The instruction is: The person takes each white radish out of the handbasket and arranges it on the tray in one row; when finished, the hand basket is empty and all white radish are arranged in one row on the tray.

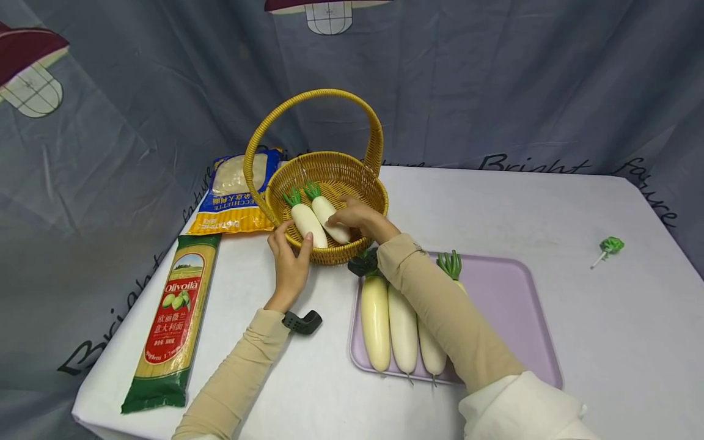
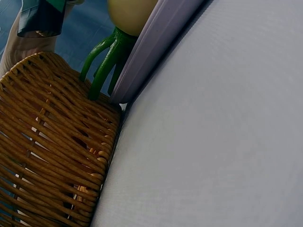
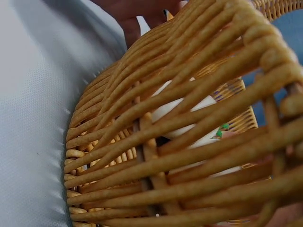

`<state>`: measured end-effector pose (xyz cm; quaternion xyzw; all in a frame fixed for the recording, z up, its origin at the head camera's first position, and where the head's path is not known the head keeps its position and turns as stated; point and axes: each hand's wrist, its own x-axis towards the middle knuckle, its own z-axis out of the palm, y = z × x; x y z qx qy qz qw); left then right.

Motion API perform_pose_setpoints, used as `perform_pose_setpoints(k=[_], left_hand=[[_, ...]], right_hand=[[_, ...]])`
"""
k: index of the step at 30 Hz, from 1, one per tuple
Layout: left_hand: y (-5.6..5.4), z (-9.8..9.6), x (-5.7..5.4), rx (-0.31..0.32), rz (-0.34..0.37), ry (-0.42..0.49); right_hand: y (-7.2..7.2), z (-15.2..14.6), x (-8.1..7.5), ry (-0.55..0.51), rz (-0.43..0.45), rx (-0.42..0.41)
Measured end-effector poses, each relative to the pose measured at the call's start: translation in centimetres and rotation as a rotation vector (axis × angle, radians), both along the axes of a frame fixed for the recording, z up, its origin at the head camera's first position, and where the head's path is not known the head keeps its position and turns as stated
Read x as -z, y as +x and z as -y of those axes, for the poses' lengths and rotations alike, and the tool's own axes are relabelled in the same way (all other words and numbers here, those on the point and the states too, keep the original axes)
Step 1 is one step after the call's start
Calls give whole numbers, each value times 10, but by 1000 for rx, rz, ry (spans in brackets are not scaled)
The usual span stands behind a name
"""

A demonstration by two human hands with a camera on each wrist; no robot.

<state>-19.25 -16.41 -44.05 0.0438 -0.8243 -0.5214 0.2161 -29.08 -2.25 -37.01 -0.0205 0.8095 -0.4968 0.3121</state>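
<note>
A wicker basket point(image 1: 324, 256) with a tall arched handle stands at the table's back left. Two white radishes with green tops lie in it, a left one point(image 1: 309, 225) and a right one point(image 1: 324, 209). My right hand point(image 1: 360, 219) reaches over the basket's right side, its fingers around the lower part of the right radish. With thumb and fingers spread, my left hand point(image 1: 288, 269) holds the basket's front left rim. The woven wall point(image 2: 52, 142) fills much of the left wrist view. Through the weave point(image 3: 189, 142) in the right wrist view, white radish shows.
A lilac tray point(image 1: 495, 293) holds several long white radishes point(image 1: 376, 324), partly under my right forearm. At the left lie a spaghetti pack point(image 1: 176, 311) and a blue and yellow pasta bag point(image 1: 233, 201). A green lollipop-like item point(image 1: 610, 245) lies far right.
</note>
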Motion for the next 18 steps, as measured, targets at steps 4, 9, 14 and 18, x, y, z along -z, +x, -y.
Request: perform_pose_setpoints(k=[4, 9, 14, 18], left_hand=[[-1, 0, 1, 3, 1, -2], [-1, 0, 1, 7, 2, -2], [-1, 1, 1, 11, 3, 0], [-1, 0, 1, 6, 5, 1]], right_hand=[[-1, -1, 1, -42, 25, -3], [-2, -2, 1, -78, 48, -15], [-4, -4, 0, -100, 59, -66], [-5, -5, 1, -131, 86, -117]])
